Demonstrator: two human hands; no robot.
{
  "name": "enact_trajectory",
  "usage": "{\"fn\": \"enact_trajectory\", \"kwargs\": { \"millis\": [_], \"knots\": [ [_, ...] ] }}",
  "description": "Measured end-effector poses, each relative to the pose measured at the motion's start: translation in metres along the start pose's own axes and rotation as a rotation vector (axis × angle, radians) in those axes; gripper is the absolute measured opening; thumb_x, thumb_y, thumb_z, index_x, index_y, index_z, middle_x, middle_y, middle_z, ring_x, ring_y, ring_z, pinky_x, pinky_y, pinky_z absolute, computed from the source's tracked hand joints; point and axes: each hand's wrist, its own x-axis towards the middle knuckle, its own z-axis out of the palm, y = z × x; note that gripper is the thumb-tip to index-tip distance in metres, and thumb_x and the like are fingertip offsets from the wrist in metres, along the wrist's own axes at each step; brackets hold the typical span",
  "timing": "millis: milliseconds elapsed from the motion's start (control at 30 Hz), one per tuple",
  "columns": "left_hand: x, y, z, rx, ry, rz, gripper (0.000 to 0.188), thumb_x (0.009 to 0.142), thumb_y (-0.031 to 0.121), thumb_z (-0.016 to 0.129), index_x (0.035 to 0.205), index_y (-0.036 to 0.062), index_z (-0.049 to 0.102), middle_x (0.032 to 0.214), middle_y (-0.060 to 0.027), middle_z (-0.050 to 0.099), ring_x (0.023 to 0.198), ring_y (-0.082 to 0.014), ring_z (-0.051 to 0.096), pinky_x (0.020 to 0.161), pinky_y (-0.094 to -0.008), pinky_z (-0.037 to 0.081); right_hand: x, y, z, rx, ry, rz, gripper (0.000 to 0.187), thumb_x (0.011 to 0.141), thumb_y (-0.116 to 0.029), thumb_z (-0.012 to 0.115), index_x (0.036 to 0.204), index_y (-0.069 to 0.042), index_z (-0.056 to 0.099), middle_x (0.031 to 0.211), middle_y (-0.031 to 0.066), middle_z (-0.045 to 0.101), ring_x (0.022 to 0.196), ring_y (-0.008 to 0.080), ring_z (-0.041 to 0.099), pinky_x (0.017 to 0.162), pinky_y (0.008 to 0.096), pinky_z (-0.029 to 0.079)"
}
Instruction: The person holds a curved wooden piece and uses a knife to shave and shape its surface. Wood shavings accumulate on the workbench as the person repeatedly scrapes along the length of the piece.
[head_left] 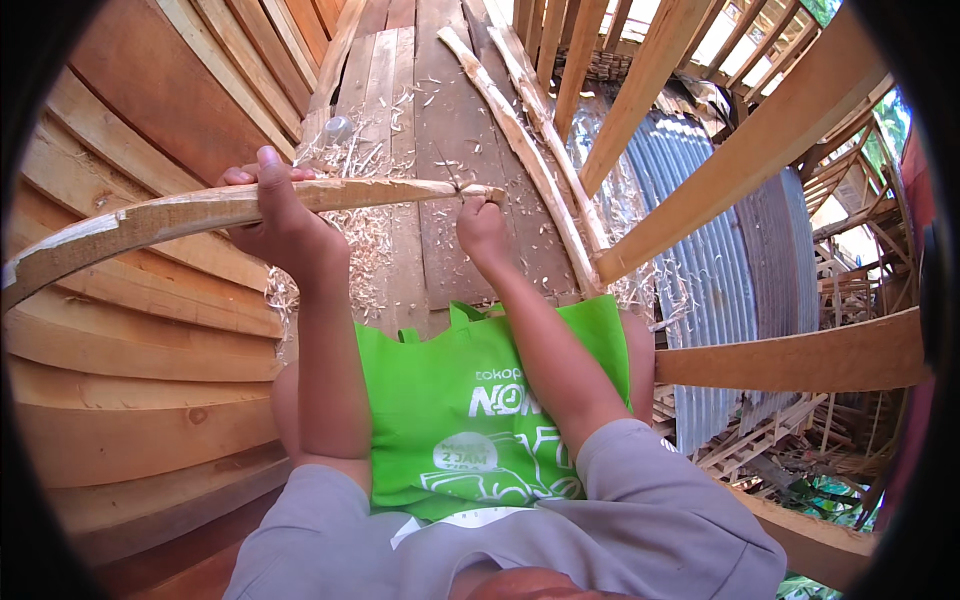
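A long curved wooden pole, peeled and pale, runs from the left edge across in front of me. My left hand is wrapped round it, the thumb up on top. Close to the pole's right end, my right hand is closed in a fist just beneath it. A thin dark strand or blade shows at that fist, too small to name; what the fist holds is mostly hidden. Across my lap lies a green cloth bag with white print, under both forearms.
Wood shavings litter the plank floor. Two long peeled poles lie ahead to the right. A small clear cup stands ahead left. Stacked boards rise on my left; wooden rails and corrugated metal sheets are on the right.
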Motion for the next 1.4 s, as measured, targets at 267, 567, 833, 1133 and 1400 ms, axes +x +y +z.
{"fn": "enact_trajectory", "kwargs": {
  "millis": [267,567,833,1133,1400],
  "knots": [
    [0.007,-0.006,-0.012,-0.004,-0.03,0.02,0.023,0.088,0.01,0.067,0.089,0.0117,0.044,0.067,-0.0016,0.047,0.06,-0.0119,0.05,0.066,-0.0331,0.048,-0.003,0.001,0.027,0.197,0.013,-0.055,0.061,0.096,-0.034,0.03,0.088,0.014,0.065,0.094,0.0386,0.063,0.1,0.0527,0.062,0.089,0.0539,0.047],
    [0.002,-0.004,-0.002,0.046,0.027,0.006,0.025,0.087,0.015,0.069,0.092,0.0113,0.044,0.067,-0.0023,0.047,0.064,-0.0139,0.049,0.068,-0.0339,0.049,0.031,0.031,0.026,0.152,0.113,0.106,0.065,0.096,-0.04,0.03,0.086,0.014,0.065,0.092,0.0369,0.065,0.095,0.0531,0.063,0.087,0.053,0.048],
    [0.01,-0.003,-0.013,0.078,0.009,0.023,0.024,0.087,0.014,0.069,0.09,0.0111,0.045,0.069,-0.0034,0.049,0.064,-0.0146,0.051,0.069,-0.0344,0.05,-0.028,-0.04,0.006,0.116,-0.071,-0.214,0.058,0.097,-0.034,0.033,0.086,0.013,0.066,0.088,0.038,0.063,0.093,0.0509,0.064,0.087,0.0553,0.048],
    [0.0,0.0,0.0,0.027,0.022,-0.009,0.024,0.087,0.013,0.069,0.09,0.0109,0.046,0.069,-0.0034,0.048,0.065,-0.0149,0.051,0.067,-0.0326,0.05,0.0,-0.011,0.018,0.113,0.039,-0.162,0.059,0.097,-0.034,0.031,0.088,0.011,0.067,0.091,0.0361,0.065,0.094,0.0516,0.063,0.089,0.0562,0.047],
    [0.006,-0.007,-0.009,0.091,-0.012,0.023,0.025,0.087,0.015,0.07,0.089,0.01,0.045,0.068,-0.0027,0.047,0.066,-0.0152,0.051,0.068,-0.0327,0.05,-0.024,-0.027,-0.001,0.104,0.028,-0.163,0.062,0.099,-0.037,0.03,0.089,0.012,0.067,0.095,0.0387,0.063,0.098,0.0549,0.06,0.094,0.056,0.046]
  ]
}}
